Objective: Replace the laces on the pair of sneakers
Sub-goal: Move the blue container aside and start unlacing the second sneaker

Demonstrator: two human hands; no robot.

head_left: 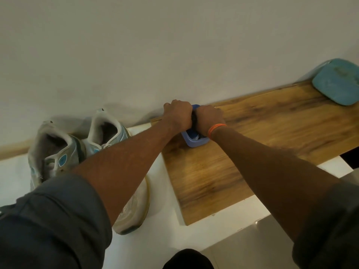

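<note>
I see both hands, left hand point(177, 113) and right hand point(209, 118), gripping a dark item over blue tray point(195, 141) | risk: tray slides on worktop point(252, 136), contents spill | sneakers point(77, 152) mid-left, unlaced

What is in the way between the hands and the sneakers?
Nothing visible. Both hands, left hand and right hand, are over the blue container on the wooden board. The sneakers stand apart to the left, with only open surface between.

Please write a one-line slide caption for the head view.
Both hands reach into a blue tray on the wooden board, sneakers alongside.
</note>
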